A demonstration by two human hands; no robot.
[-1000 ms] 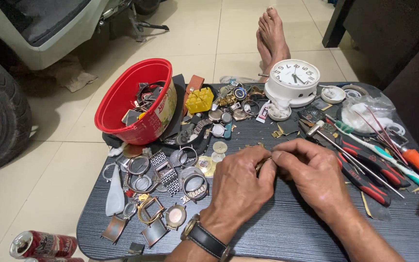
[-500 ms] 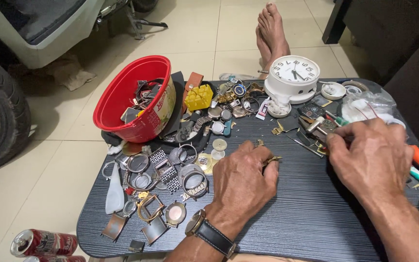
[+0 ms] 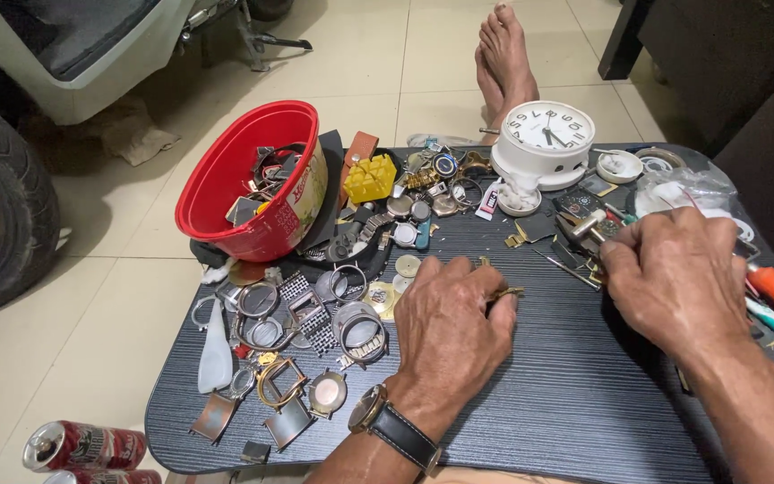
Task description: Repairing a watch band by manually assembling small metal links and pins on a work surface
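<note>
Brass watch part (image 3: 505,293) pinched at the left hand's (image 3: 452,324) fingertips, low on the table (image 3: 575,394). Right hand (image 3: 674,282), closed among tools beside it; contents unclear. Advise keeping the pinch firm and steady.

1. The small gold-coloured metal part (image 3: 505,293) is thin and shiny. It sticks out from under the fingertips of the left hand (image 3: 451,324). It lies flat near the middle of the dark table (image 3: 566,394).
2. The small tool with a pale tip (image 3: 589,224) is pinched at the fingertips of the right hand (image 3: 674,280). It is tilted, near the table's right edge and toward the far edge.
</note>
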